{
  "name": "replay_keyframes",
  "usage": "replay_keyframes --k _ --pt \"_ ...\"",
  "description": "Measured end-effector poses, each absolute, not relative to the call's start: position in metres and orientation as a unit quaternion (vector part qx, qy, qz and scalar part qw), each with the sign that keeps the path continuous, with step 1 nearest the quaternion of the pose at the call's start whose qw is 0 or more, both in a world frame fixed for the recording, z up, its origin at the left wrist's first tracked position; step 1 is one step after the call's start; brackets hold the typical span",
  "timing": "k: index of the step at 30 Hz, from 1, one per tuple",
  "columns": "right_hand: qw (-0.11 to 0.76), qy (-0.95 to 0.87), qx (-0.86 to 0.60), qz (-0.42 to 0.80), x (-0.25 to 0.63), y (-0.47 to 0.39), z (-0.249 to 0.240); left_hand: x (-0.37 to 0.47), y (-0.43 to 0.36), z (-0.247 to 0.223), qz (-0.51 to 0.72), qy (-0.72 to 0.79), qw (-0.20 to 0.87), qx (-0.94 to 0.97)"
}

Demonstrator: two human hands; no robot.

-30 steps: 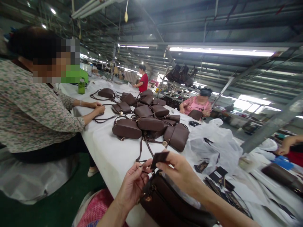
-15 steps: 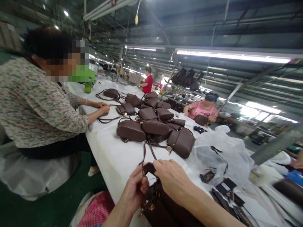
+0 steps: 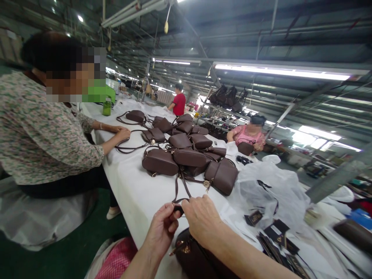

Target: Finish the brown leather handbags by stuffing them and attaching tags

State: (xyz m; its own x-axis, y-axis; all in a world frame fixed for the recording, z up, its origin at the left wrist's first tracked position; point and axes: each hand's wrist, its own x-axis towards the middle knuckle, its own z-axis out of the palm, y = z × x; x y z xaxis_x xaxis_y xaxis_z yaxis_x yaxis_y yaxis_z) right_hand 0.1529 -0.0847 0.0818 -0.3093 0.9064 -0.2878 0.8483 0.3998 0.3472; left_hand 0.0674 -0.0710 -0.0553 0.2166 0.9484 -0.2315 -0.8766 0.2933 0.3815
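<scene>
A dark brown handbag [image 3: 186, 254] with gold-coloured metal fittings lies at the near edge of the table, partly covered by my right forearm. Just above it, my left hand [image 3: 162, 226] pinches a small dark brown strip [image 3: 178, 210] between thumb and fingers. From the other side my right hand [image 3: 200, 217] closes on the strip; its fingertips are mostly hidden behind the knuckles. Whether the strip is part of the bag I cannot tell. Beyond my fingers, thin brown straps [image 3: 176, 188] run from a pile of similar bags [image 3: 190, 158].
Black hang tags [image 3: 276, 232] and a crumpled clear plastic bag [image 3: 270, 182] lie to the right on the white table [image 3: 130, 186]. A co-worker [image 3: 52, 128] sits at the left, hands on the table near a strap. A green bottle [image 3: 107, 107] stands farther back.
My hands have shifted slightly, and less of the dark strip shows between them. The handbag sits a little lower in view. The camera has turned slightly.
</scene>
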Motion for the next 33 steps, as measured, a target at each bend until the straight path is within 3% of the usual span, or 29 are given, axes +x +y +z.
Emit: replay_keyframes --k 13,16,19,22,28,31,33 --pt "0.258 0.818 0.512 0.055 0.154 -0.074 0.070 0.065 -0.066 -0.045 0.541 0.291 0.761 0.208" --pt "0.257 0.818 0.511 0.061 0.154 -0.076 0.070 0.063 -0.063 -0.038 0.546 0.351 0.700 0.297" --pt "0.246 0.819 0.514 0.066 0.153 -0.075 0.063 0.065 -0.064 -0.029 0.582 0.401 0.572 0.416" --pt "0.213 0.808 0.548 0.046 0.157 -0.070 0.055 0.065 -0.071 -0.023 0.612 0.397 0.465 0.502" --pt "0.084 0.821 0.563 -0.045 0.207 -0.068 0.058 0.043 -0.083 -0.029 0.530 0.304 0.598 0.519" --pt "-0.010 0.838 0.528 -0.133 0.233 -0.083 0.064 0.037 -0.080 -0.038 0.539 0.346 0.562 0.524" --pt "-0.030 0.831 0.529 -0.170 0.243 -0.095 0.066 0.041 -0.077 -0.046 0.509 0.393 0.524 0.558"
